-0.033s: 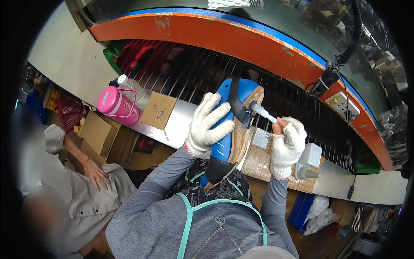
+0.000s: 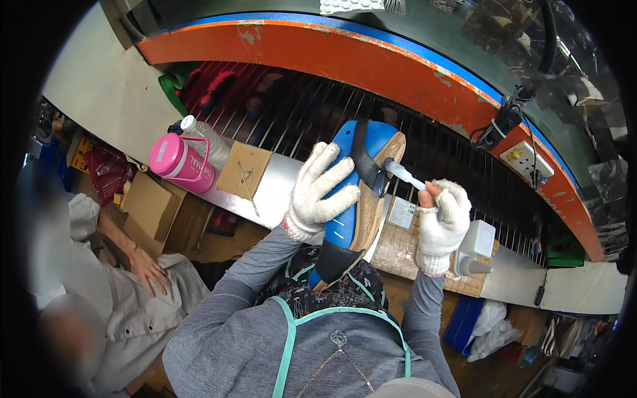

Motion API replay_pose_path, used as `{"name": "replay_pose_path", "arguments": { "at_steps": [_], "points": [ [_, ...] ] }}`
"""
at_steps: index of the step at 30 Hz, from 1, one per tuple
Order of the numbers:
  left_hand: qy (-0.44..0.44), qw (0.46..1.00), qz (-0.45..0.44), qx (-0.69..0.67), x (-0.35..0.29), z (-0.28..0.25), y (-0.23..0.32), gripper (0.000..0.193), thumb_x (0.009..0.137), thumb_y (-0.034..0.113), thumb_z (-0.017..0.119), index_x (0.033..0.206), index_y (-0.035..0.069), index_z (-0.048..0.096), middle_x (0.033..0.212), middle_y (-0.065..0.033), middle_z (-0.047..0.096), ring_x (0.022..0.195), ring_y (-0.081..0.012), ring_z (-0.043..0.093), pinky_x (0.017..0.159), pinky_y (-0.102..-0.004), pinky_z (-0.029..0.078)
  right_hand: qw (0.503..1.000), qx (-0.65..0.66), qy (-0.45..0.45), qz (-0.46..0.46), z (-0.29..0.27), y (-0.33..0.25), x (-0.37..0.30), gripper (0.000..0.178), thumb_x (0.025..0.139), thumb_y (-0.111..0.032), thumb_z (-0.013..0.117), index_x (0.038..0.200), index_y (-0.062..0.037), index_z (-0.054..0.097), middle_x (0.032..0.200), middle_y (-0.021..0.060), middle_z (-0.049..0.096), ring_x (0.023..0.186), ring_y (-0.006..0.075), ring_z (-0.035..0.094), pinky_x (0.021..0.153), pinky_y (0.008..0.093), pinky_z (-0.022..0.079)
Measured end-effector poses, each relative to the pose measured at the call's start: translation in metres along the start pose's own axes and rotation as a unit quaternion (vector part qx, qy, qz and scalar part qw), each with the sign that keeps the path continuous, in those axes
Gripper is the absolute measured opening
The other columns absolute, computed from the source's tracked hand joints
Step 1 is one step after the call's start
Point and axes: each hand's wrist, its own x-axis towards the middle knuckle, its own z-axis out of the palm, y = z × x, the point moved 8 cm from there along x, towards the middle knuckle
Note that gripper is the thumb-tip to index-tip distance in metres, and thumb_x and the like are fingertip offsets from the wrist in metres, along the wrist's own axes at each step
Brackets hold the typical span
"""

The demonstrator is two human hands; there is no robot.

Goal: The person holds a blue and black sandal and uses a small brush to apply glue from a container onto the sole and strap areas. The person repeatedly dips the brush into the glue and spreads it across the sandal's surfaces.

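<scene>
My left hand, in a white knit glove, grips a blue shoe form with a tan wooden sole edge and a black strap across its top. The form stands upright in front of my chest, toe end up. My right hand, also gloved with bare fingertips, holds a small white-handled brush whose tip touches the black strap near the top of the form.
A pink jug and a clear bottle stand on the metal shelf at left, beside a cardboard piece. A white dispenser sits at right. A wire rack conveyor with an orange rim curves behind. Another person sits at lower left.
</scene>
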Motion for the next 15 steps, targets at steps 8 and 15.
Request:
{"name": "replay_pose_path", "arguments": {
  "at_steps": [8,15],
  "points": [
    [-0.001,1.0,0.029,-0.006,0.009,-0.001,-0.001,0.041,0.073,0.011,0.074,0.111,0.022,0.063,0.132,-0.0146,0.059,0.13,-0.0442,0.052,0.108,-0.0636,0.04,0.997,0.032,0.008,0.075,0.0,0.014,0.015,0.016,0.082,-0.012,0.081,0.096,-0.0048,0.077,0.095,0.0066,0.067,0.084,0.0182,0.058,0.075,0.0306,0.045],
    [-0.014,0.998,0.059,0.012,0.02,0.002,-0.003,0.044,0.07,0.01,0.075,0.11,0.022,0.062,0.13,-0.0139,0.06,0.125,-0.0436,0.055,0.103,-0.0631,0.045,0.999,-0.034,-0.007,-0.022,-0.009,-0.004,0.014,0.02,0.078,-0.012,0.083,0.097,-0.0071,0.078,0.096,0.0062,0.068,0.091,0.0206,0.057,0.077,0.0311,0.045]
  ]
}}
